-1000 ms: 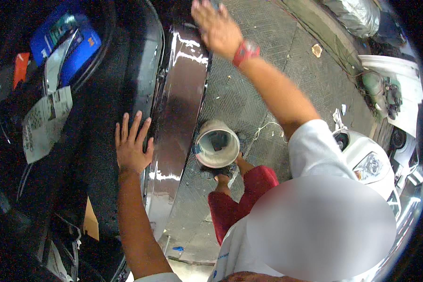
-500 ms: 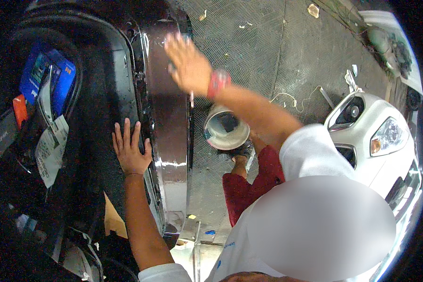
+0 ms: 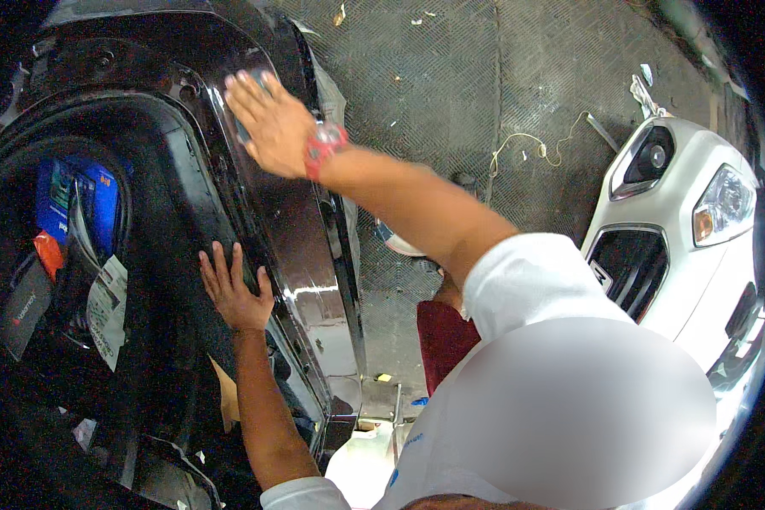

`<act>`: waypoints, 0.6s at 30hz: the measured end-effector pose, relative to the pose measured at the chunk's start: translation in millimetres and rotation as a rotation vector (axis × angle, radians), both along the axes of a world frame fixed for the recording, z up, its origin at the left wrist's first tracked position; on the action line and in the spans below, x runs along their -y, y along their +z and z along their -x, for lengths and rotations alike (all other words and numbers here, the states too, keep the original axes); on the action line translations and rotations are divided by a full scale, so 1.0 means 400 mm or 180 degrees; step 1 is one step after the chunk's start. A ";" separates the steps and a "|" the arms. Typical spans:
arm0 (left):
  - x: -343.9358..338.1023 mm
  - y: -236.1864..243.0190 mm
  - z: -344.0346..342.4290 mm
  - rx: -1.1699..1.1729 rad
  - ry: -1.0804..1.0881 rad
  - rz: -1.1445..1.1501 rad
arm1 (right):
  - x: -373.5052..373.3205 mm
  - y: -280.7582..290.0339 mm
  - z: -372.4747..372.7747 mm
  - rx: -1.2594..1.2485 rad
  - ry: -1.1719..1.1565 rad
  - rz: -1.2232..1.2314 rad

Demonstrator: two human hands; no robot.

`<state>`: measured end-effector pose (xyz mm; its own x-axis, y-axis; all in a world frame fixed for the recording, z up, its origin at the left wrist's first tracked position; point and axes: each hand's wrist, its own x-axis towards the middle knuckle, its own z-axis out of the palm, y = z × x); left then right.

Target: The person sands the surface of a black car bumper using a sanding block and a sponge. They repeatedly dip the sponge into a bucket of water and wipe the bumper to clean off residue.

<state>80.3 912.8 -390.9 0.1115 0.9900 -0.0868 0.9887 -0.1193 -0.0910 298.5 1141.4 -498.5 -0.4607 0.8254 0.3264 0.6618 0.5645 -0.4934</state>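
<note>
The right hand (image 3: 274,127), at 11 o'clock, lies flat with straight fingers, and whether anything sits under its palm cannot be told; it could skid off or scratch the glossy brown panel (image 3: 289,217), at 10, if grit gets beneath. At 8:30 the left hand (image 3: 240,297) is spread, gripping nothing. The bucket (image 3: 399,243), mostly hidden mid-view, could impede footing, with a pale cord (image 3: 518,136) at 2 and a white car (image 3: 697,191) at 3.
</note>
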 end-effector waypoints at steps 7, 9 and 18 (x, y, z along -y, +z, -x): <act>-0.002 -0.003 0.003 0.0056 -0.0075 -0.0048 | 0.029 -0.012 -0.042 0.0171 0.1234 0.0204; -0.001 -0.002 0.002 0.0015 -0.0054 0.0004 | -0.096 -0.016 0.000 0.0012 0.0249 -0.0371; -0.004 0.002 0.001 -0.0060 -0.0172 0.0031 | 0.342 0.009 -0.071 -0.1174 -0.0034 0.1919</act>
